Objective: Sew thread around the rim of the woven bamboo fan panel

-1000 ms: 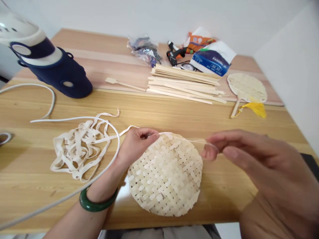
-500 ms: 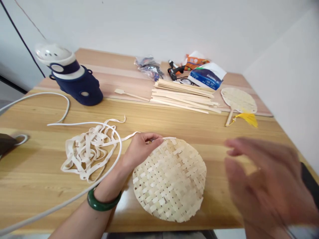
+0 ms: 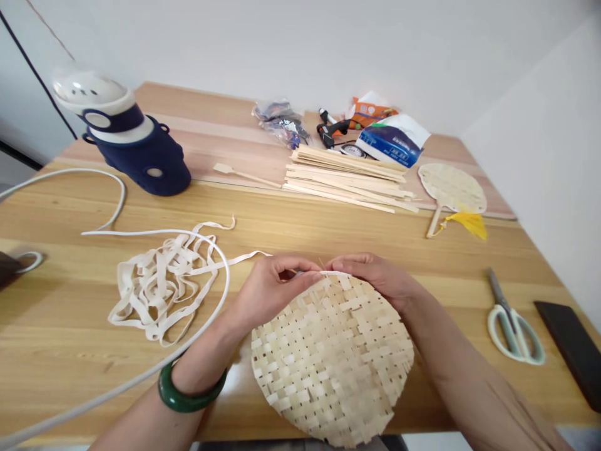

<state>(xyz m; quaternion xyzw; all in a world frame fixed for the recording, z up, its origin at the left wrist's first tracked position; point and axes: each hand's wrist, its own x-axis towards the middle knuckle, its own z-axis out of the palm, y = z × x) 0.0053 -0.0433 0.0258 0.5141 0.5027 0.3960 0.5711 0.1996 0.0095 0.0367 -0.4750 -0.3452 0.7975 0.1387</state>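
Observation:
A round woven panel of pale flat strips [image 3: 333,363] is held tilted at the table's front edge. My left hand [image 3: 277,285] pinches its top rim, thumb on the near face. Beside it my right hand [image 3: 370,272] grips the same rim, fingers closed at the far side and partly hidden. White edging tape [image 3: 338,273] lies along a short piece of rim between the hands. From behind my left hand the tape runs to a loose cream-coloured heap [image 3: 162,282] on the left. A thin strand [image 3: 322,263] sticks up between my fingertips.
Scissors [image 3: 514,329] and a black flat object [image 3: 570,351] lie at right. Behind are a finished fan [image 3: 453,188] with yellow tassel, wooden strips [image 3: 347,178], a glue gun [image 3: 331,131] and a tissue pack [image 3: 392,141]. A white cable [image 3: 220,294] loops near my left arm; a blue-white device [image 3: 136,147] stands back left.
My right hand has come in from the right and closed on the panel's top rim beside my left hand. The scissors and black object are now uncovered. The panel has shifted slightly right and nearer.

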